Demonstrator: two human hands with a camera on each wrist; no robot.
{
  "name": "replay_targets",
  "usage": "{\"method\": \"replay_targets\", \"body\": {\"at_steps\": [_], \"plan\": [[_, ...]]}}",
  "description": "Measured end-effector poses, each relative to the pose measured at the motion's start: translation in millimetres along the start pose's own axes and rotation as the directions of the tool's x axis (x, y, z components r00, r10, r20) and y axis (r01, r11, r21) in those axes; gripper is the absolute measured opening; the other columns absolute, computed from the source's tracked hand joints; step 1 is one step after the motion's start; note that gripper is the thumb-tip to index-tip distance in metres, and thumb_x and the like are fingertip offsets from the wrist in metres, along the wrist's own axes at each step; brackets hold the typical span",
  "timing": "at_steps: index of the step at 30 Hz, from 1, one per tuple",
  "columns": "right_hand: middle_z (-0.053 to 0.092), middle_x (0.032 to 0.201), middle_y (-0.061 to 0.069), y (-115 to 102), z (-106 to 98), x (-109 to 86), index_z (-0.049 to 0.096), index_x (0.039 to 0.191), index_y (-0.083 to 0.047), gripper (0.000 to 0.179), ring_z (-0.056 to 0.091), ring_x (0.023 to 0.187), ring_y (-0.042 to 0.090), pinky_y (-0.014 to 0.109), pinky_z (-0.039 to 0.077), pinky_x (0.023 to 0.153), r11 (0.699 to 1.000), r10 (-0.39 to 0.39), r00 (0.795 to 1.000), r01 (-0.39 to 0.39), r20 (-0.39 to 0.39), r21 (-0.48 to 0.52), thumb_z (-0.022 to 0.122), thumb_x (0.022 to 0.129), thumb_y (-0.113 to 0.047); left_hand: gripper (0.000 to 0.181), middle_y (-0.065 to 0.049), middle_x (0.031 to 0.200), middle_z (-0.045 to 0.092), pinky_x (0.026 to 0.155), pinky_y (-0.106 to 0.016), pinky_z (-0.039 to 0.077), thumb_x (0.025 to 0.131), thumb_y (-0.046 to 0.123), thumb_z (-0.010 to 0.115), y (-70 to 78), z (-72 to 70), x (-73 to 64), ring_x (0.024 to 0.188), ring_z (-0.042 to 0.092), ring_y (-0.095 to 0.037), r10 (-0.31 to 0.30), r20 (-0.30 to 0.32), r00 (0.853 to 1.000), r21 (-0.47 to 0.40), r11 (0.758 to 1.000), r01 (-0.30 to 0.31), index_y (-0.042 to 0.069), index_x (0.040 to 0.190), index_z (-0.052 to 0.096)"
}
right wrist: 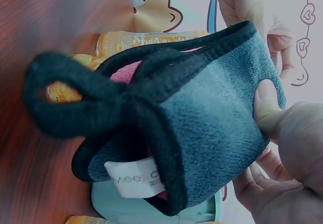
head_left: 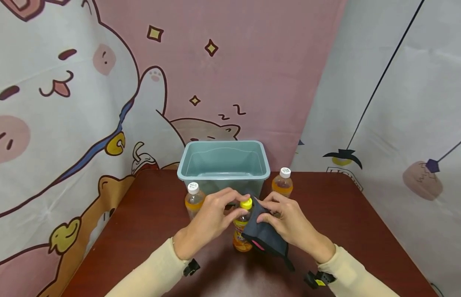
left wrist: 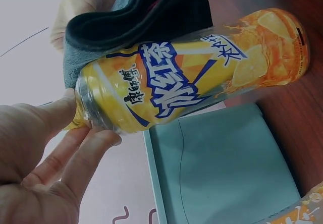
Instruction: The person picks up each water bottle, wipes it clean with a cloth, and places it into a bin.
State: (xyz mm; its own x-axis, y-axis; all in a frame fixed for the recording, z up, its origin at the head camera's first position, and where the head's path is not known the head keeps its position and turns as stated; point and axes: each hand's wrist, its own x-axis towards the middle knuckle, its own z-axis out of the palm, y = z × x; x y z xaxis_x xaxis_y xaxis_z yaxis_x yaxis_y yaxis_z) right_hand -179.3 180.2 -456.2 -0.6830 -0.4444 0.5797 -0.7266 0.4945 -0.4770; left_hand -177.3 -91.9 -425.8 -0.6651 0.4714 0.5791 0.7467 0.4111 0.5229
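In the head view my left hand [head_left: 215, 209] pinches a bottle of iced tea [head_left: 241, 237] at its yellow cap [head_left: 247, 203]. The left wrist view shows the bottle's yellow and orange label [left wrist: 166, 82] with lemon slices, and thumb and fingers at its neck. My right hand [head_left: 287, 216] grips a folded dark grey cleaning cloth [head_left: 265, 227] just right of the bottle. Black edging, a hanging loop [right wrist: 45, 128], a white tag [right wrist: 136, 177] and a pink inner side show in the right wrist view. Part of the bottle is hidden behind the cloth.
A blue-green plastic bin [head_left: 223, 178] stands behind the hands. One white-capped bottle [head_left: 193, 198] stands at its front left, another white-capped bottle [head_left: 283, 183] at its right. The dark red table [head_left: 152, 222] meets printed fabric hangings [head_left: 252, 62] at the back and sides.
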Motion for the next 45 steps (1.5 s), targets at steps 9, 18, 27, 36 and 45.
{"method": "replay_targets", "body": {"at_steps": [9,18,27,36,45], "plan": [[0.074,0.103,-0.004,4,3,-7.7,0.088,0.13,-0.001,0.041,0.057,0.079,-0.004,0.02,0.054,0.062,0.998,0.065,0.996,-0.065,0.063,-0.002,0.097,0.092,-0.011,0.025,-0.004,0.132,0.084,0.092,-0.037,0.074,0.102,0.014,0.091,-1.0,-0.5,-1.2,0.119,0.083,-0.018,-0.009,0.006,1.0,0.011,1.0,0.009,0.012,0.126,0.083],[0.07,0.101,-0.003,16,12,-12.6,0.087,0.131,0.001,0.037,0.061,0.081,-0.006,0.018,0.057,0.065,0.99,0.14,0.951,-0.134,0.275,-0.04,0.092,0.099,-0.018,0.026,-0.003,0.132,0.083,0.084,-0.025,0.07,0.102,0.014,0.091,0.3,-0.2,-2.5,0.113,0.083,-0.015,-0.018,0.0,1.0,0.014,1.0,0.018,0.013,0.126,0.083],[0.067,0.095,-0.004,26,27,-12.2,0.089,0.107,-0.011,0.016,0.064,0.082,-0.003,0.016,0.056,0.067,0.992,0.097,0.897,-0.051,0.43,-0.116,0.095,0.097,-0.021,0.025,0.001,0.135,0.083,0.08,-0.02,0.066,0.104,0.016,0.089,-0.2,0.0,-1.7,0.109,0.081,-0.012,-0.04,0.02,0.999,0.016,0.999,0.04,0.016,0.128,0.082],[0.07,0.086,-0.004,35,39,-17.2,0.088,0.098,-0.011,0.013,0.071,0.084,0.005,0.016,0.052,0.065,0.996,0.047,0.875,-0.006,0.482,-0.085,0.098,0.096,-0.02,0.027,0.0,0.132,0.083,0.073,-0.02,0.063,0.102,0.017,0.091,0.3,1.8,-2.0,0.101,0.077,-0.009,-0.029,0.015,0.999,0.016,0.999,0.029,0.015,0.128,0.083],[0.071,0.087,-0.006,37,38,-18.8,0.086,0.094,-0.017,0.012,0.068,0.084,0.0,0.017,0.053,0.066,0.996,0.083,0.892,-0.087,0.444,-0.01,0.094,0.099,-0.011,0.028,0.0,0.132,0.083,0.078,-0.022,0.067,0.102,0.017,0.091,-0.9,1.5,-0.2,0.106,0.08,-0.011,-0.031,0.014,0.999,0.019,0.999,0.031,0.015,0.128,0.083]]}}
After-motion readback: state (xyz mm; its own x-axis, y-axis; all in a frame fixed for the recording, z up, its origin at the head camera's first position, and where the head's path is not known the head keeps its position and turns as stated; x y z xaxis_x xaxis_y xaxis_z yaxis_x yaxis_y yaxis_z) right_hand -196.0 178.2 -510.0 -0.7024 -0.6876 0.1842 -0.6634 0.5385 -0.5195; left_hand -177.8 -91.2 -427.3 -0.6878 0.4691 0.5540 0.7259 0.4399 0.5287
